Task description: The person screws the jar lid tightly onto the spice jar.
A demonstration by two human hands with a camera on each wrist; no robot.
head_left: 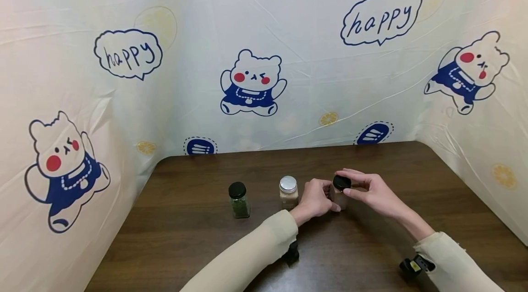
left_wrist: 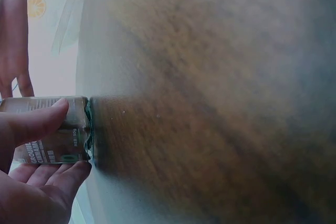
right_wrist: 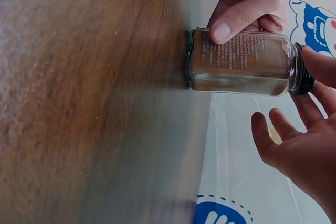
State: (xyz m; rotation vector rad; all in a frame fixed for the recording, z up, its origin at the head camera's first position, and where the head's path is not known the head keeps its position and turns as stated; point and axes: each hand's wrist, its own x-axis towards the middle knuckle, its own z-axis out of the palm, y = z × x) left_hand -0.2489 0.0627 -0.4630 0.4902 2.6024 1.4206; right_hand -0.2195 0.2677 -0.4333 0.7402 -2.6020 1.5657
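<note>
A square glass spice jar of brown powder (right_wrist: 241,61) stands upright on the table, its label reading in part "ground" in the left wrist view. My left hand (head_left: 315,198) grips the jar's body low down, thumb (left_wrist: 50,119) on one face and fingers round the other side. At the top, my right hand (head_left: 373,191) pinches the black lid (head_left: 342,183) between thumb and fingers. The lid sits on the jar's neck in the right wrist view. Some right fingers (right_wrist: 281,124) stand away from the lid.
Left of my left hand stands a jar with a silver lid (head_left: 288,191) and pale contents. Farther left is a black-lidded jar of green herbs (head_left: 239,200). The brown wooden table (head_left: 185,246) meets a printed cloth (head_left: 313,81) at the back and sides.
</note>
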